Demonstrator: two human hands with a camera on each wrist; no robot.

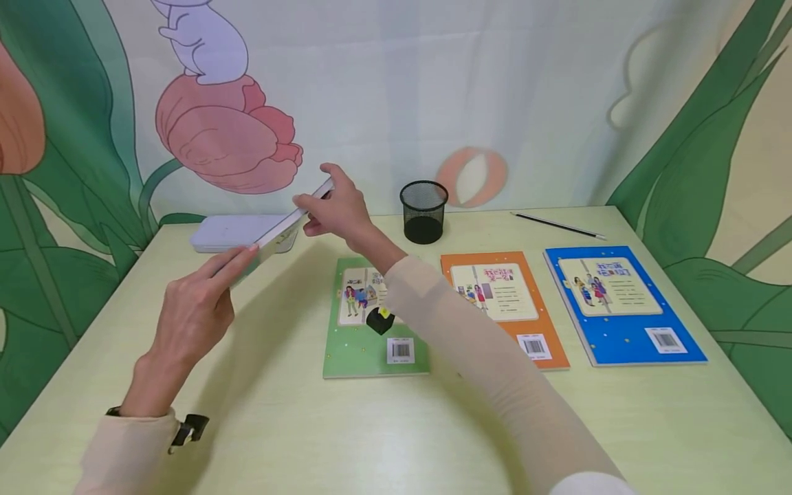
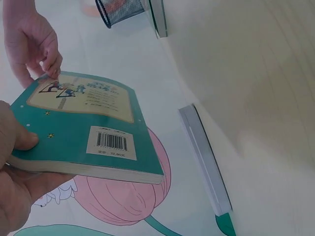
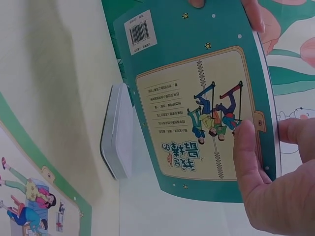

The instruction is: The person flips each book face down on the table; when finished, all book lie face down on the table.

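Note:
A teal book with a barcode and a cartoon panel on its back cover is held up over the left part of the table. The head view shows it nearly edge-on, tilted. My left hand grips its near end, thumb on the back cover and fingers beneath in the left wrist view. At the far end, my right hand pinches the book's edge, thumb on the cover. Behind the book a pale grey flat case lies on the table, partly hidden.
Green, orange and blue books lie in a row from the middle to the right. My right forearm crosses above the green and orange ones. A black mesh cup and a dark pencil are near the back curtain.

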